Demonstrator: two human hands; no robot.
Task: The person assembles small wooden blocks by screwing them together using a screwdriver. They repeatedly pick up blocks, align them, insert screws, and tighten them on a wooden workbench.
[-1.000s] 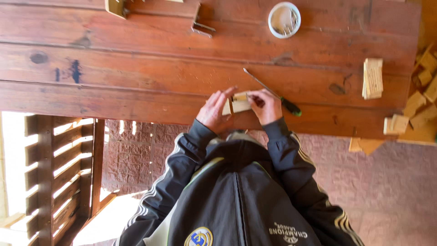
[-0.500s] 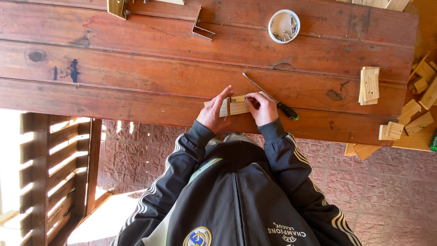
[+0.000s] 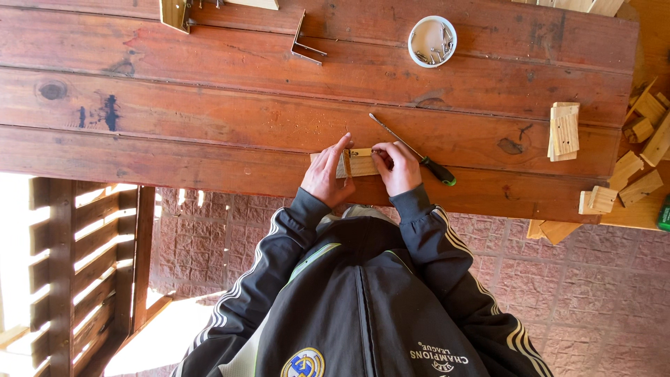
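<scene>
Small pale wooden block (image 3: pixel 359 164) lies at the tabletop's (image 3: pixel 209 126) near edge, long axis left-right. I see my left hand (image 3: pixel 326 174) bracing its left end, fingers extended flat. Right hand (image 3: pixel 395 166) fingers pinch something tiny at its right end. Green-handled screwdriver (image 3: pixel 413 150) sits just right, touching that hand.

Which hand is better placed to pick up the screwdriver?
The right hand: the screwdriver lies just beside it, its handle to that side, while the left hand rests on the small wooden block.
</scene>
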